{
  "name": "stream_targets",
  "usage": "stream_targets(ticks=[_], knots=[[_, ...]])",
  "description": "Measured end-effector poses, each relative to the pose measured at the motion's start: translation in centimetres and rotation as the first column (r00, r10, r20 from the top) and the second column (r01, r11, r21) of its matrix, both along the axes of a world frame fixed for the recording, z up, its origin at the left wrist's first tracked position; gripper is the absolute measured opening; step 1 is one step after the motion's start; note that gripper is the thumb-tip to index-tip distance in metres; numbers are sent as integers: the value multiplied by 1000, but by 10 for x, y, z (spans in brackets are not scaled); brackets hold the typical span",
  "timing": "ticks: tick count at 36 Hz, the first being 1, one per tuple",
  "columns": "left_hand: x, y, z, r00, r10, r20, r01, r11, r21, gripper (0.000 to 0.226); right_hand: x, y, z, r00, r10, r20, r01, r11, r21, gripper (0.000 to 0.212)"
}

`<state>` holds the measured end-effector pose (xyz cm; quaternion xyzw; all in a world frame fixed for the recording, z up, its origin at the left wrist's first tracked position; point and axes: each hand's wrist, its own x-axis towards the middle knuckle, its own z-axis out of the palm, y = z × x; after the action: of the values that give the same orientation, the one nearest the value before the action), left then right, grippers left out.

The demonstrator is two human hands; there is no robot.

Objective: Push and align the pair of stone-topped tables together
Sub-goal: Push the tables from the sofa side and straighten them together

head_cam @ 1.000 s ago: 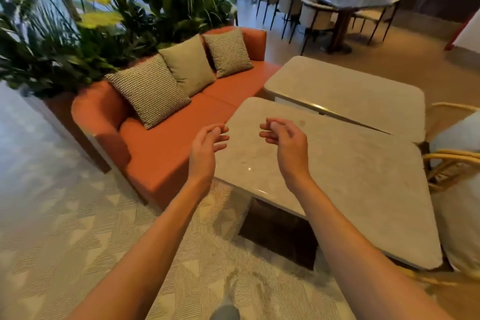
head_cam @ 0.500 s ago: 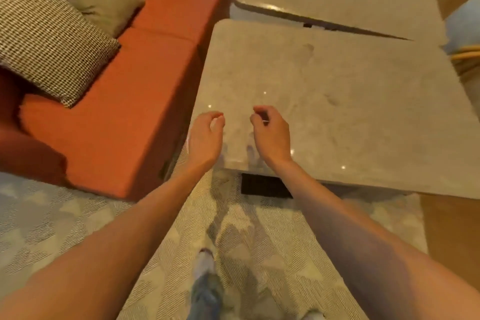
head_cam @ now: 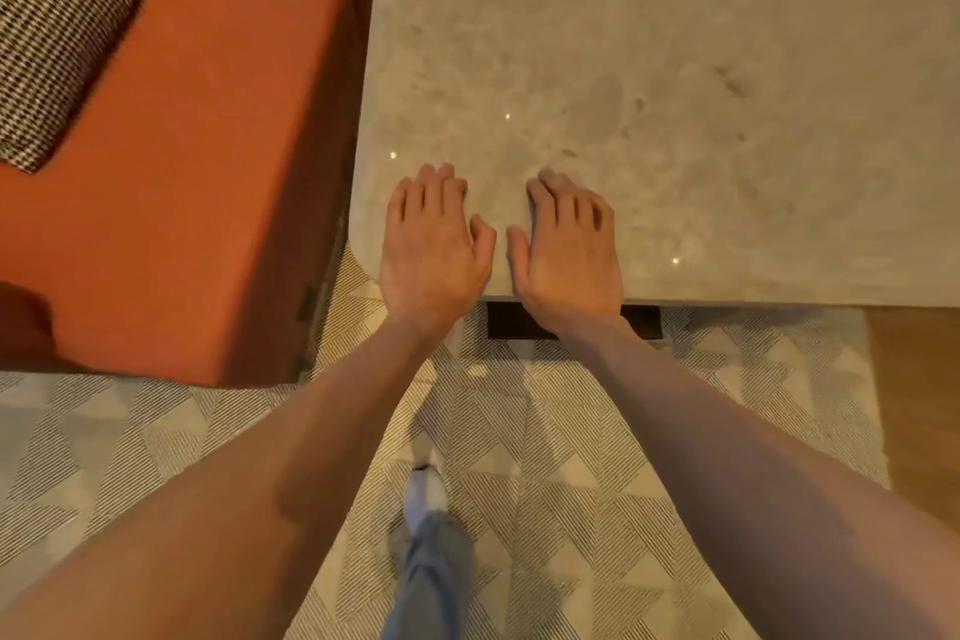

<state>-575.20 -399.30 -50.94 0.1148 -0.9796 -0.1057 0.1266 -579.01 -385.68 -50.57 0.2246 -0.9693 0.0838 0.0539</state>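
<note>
The near stone-topped table [head_cam: 675,68] fills the upper right of the head view, its beige mottled top seen from above. My left hand [head_cam: 434,244] lies flat, palm down, on the top near the front left corner. My right hand [head_cam: 569,247] lies flat beside it, a small gap between the thumbs. Both hands have straight fingers pointing away from me, with the wrists over the front edge. A dark table base [head_cam: 641,322] shows under the edge. The second table is out of view.
An orange sofa [head_cam: 197,146] stands close along the table's left side, with a checked cushion [head_cam: 47,47] on it. A patterned rug [head_cam: 571,457] covers the floor below me; wood floor [head_cam: 919,405] shows at the right. My leg and shoe [head_cam: 428,494] are by the rug's middle.
The camera tilted down and came closer, so the second table left the view. Both hands went from loosely curled above the table to flat on its front edge.
</note>
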Motion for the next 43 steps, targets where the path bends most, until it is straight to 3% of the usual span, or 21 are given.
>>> stream_targets(ticks=[8,17,22,43], knots=[[-4,-5,-10,988,-42,-150,36,998,-48,43,-6,-4,-7,993,4,-121,-1,1000,19,55],[-8,-7,-5,994,-50,-100,46,998,-34,43,-11,-9,-7,994,6,-111,1,998,60,55],[-23,-26,-5,998,-15,-66,15,1000,-4,56,-20,-28,-7,993,-20,-119,23,1000,22,56],[-61,-83,-5,993,-67,-99,64,997,-30,56,-47,-82,-4,996,-55,-76,57,998,29,61]])
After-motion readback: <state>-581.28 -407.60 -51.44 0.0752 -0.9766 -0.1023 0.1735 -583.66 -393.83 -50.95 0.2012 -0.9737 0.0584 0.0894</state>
